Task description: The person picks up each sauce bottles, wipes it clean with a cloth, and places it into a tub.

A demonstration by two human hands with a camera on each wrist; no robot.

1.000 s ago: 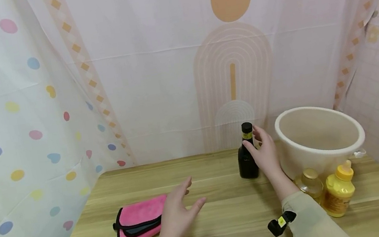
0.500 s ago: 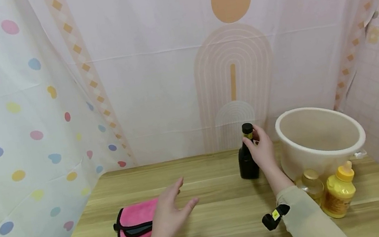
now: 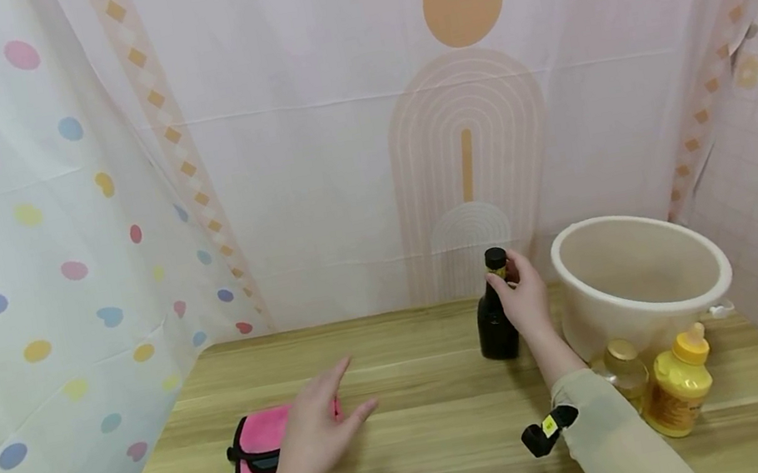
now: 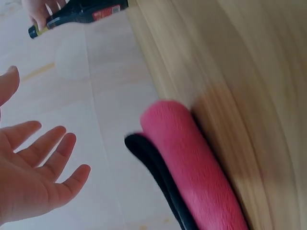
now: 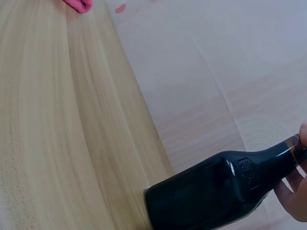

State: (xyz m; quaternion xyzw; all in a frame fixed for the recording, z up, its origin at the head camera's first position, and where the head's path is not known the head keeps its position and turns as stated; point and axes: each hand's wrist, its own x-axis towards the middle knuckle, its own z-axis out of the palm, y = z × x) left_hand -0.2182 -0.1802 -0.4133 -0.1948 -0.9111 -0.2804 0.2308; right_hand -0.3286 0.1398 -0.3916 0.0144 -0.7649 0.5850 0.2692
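A dark glass sauce bottle (image 3: 497,327) with a black cap and yellow neck label stands upright toward the back of the table. My right hand (image 3: 525,297) pinches its neck between thumb and fingers; the right wrist view shows the bottle (image 5: 206,191) with fingertips at the neck. My left hand (image 3: 313,425), fingers spread and relaxed, hovers over a folded pink cloth (image 3: 261,433) with black trim and hides part of it. In the left wrist view the pink cloth (image 4: 187,163) lies beside the left hand (image 4: 33,177), which holds nothing.
A white bucket (image 3: 572,321) stands at the right. In front of it are a round gold-capped jar (image 3: 623,371) and a yellow squeeze bottle (image 3: 679,386), close to my right forearm. A patterned curtain (image 3: 311,155) hangs behind the wooden table (image 3: 431,447).
My left hand has moved left over the pink cloth, covering more of it. My right hand has closed a little on the bottle's neck; the bottle stays in place.
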